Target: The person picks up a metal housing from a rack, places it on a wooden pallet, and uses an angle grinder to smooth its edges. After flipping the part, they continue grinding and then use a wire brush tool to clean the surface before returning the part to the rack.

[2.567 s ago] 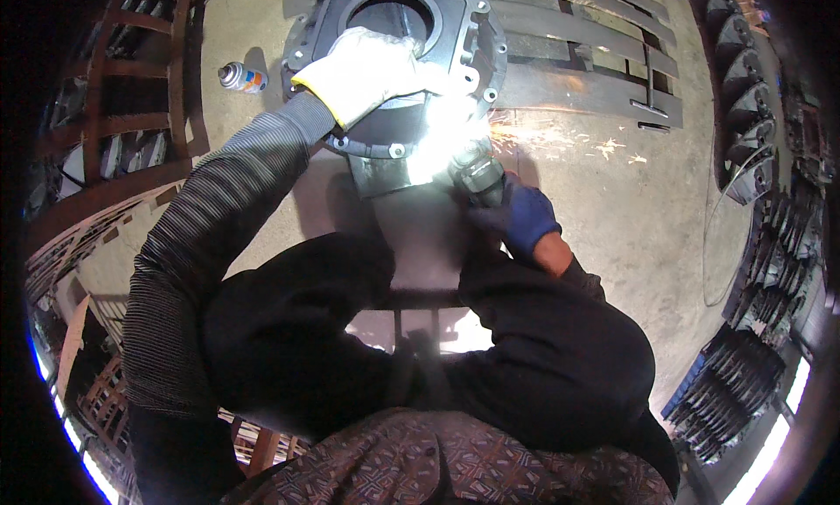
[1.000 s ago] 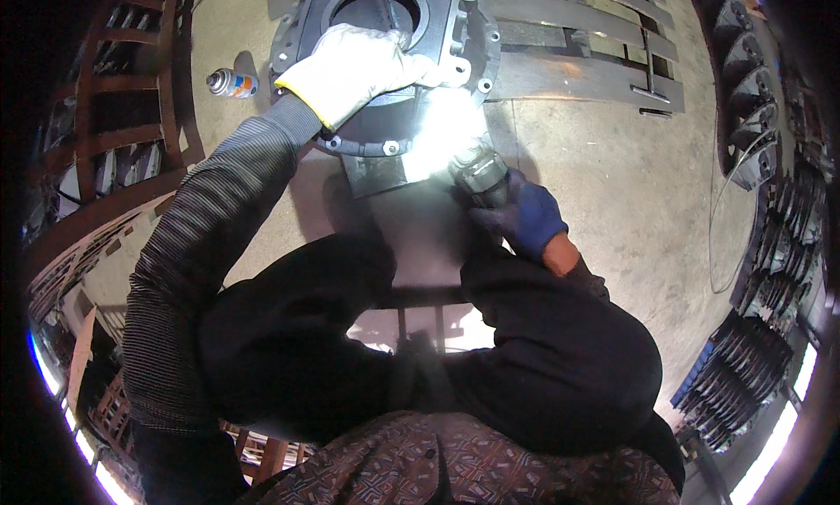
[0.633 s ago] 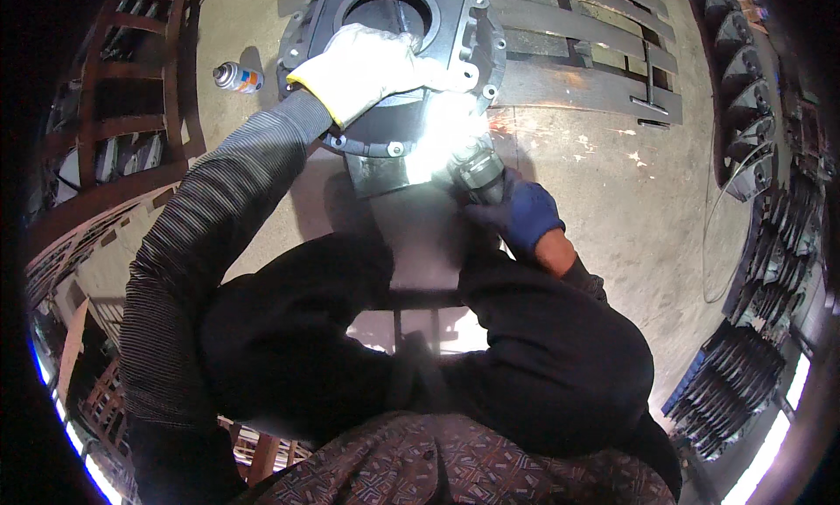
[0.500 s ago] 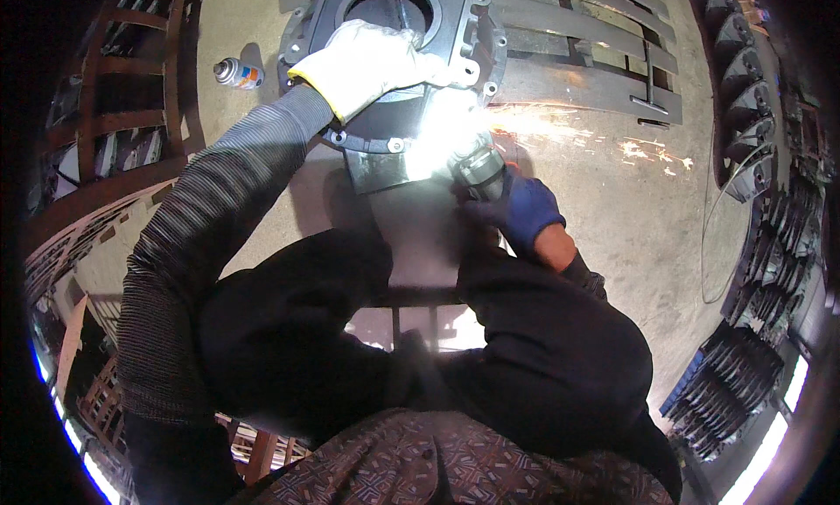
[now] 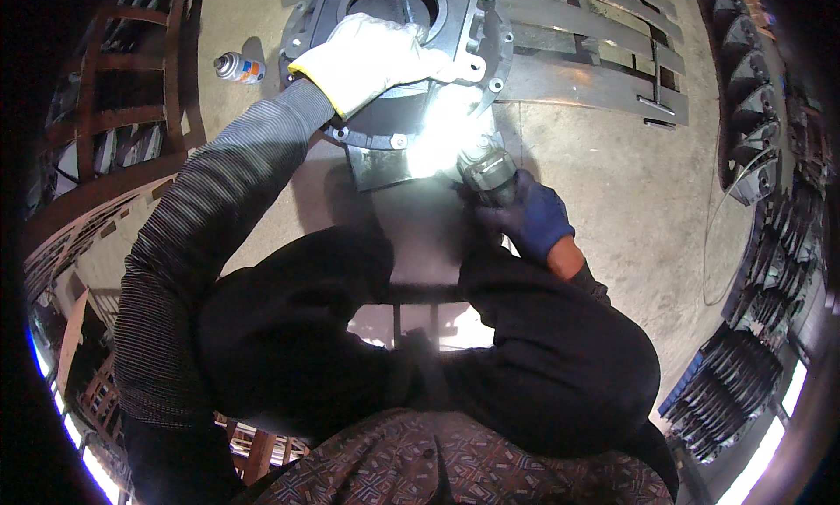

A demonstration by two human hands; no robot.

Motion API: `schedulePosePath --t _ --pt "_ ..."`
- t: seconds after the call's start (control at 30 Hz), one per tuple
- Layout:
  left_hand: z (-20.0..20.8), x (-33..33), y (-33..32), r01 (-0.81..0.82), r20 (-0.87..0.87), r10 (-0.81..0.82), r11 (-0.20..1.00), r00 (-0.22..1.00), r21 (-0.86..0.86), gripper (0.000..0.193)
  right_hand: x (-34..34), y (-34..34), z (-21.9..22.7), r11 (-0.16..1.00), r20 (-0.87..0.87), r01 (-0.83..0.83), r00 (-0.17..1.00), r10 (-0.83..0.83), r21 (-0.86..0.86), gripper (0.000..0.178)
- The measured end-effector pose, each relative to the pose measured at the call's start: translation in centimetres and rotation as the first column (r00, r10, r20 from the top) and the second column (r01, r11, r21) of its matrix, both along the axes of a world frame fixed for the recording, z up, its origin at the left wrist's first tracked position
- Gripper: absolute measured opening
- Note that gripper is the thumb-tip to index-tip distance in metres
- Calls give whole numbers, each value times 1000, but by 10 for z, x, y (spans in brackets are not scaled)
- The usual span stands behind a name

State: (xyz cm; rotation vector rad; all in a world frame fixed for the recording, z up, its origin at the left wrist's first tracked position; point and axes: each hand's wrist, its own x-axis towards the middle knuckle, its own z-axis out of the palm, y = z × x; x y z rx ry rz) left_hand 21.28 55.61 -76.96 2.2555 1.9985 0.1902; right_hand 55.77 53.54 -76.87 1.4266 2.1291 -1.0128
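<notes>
Rests left hand (image 5: 372, 60), in white glove with yellow hem, on grey metal casting (image 5: 453, 32), far centre, at near side of large round opening; cannot tell left fingers as gripping or merely lying flat. Built as squarish plate over round flange with bolt bosses along rim. Holds dark power tool (image 5: 488, 168) in blue-gloved right hand (image 5: 538, 214), with fingers closed around body and working end lost in glare at casting's near right edge. Marked in blue and orange on spray can (image 5: 240, 67), left; too small to read. Offers open room right on concrete floor (image 5: 630, 190), between metal slats (image 5: 595, 85), far, and dark stacked parts (image 5: 744, 76), far right.
</notes>
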Motion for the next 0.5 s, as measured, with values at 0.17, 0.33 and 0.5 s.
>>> schedulePosePath --t 0.17,0.33,0.5 --pt "-3 0 1 -29 -8 29 999 1000 -31 76 -3 1 -10 994 -49 -63 997 67 93 83" --pt "-2 -2 0 2 -5 -2 999 1000 -54 77 -6 1 -16 989 -56 -96 993 102 109 86" --pt "-6 -2 2 -3 -9 3 1000 1000 6 76 -14 5 -11 995 -9 -71 997 71 72 84"
